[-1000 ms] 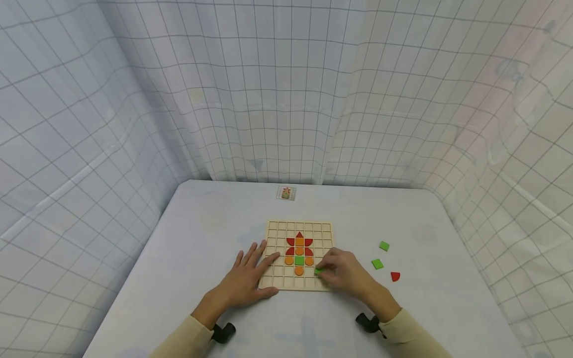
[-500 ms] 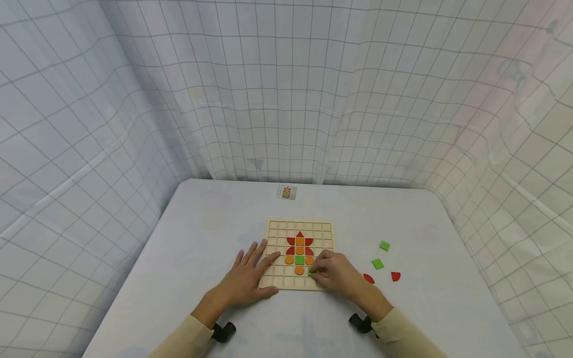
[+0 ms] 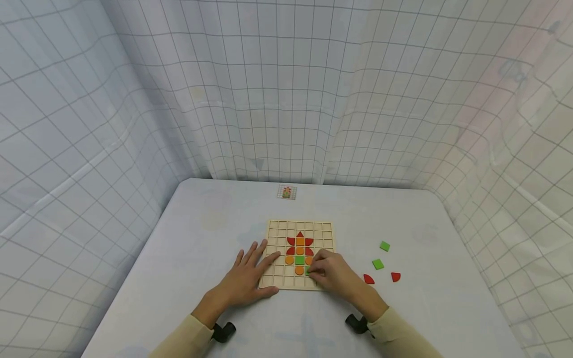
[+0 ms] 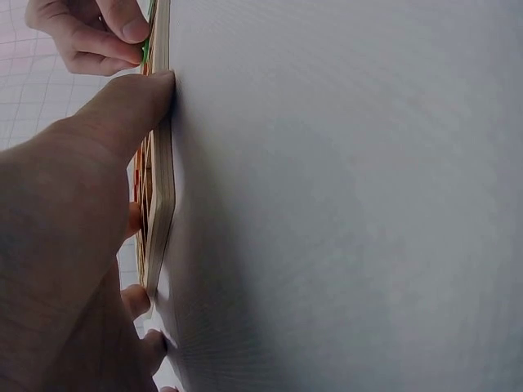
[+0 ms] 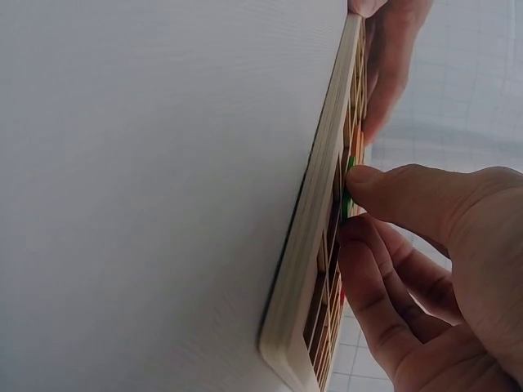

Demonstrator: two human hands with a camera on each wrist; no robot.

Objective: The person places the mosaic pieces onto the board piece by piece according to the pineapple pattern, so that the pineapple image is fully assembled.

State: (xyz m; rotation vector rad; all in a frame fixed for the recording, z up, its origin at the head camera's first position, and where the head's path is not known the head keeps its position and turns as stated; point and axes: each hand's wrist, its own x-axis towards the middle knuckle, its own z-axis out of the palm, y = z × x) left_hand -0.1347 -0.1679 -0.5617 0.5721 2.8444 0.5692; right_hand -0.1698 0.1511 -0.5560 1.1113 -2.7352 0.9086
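Loose green squares [image 3: 378, 264] and red pieces [image 3: 395, 276] on table [image 3: 201, 233] right of board [image 3: 273, 228]. Right hand [image 3: 333, 273] pinches green tile [image 3: 308, 271] over board's lower right cells. Left hand [image 3: 246, 278] flat, fingers straight, steadying board's left edge.

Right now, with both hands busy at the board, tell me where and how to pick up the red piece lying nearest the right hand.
Take the red piece by its outer edges, coming straight down from above with a fingertip pinch. It looks thin and lies flat on the table, so no side offers a face to grasp. It lies apart from the other red piece and the green square, so fingers probably have room around it.
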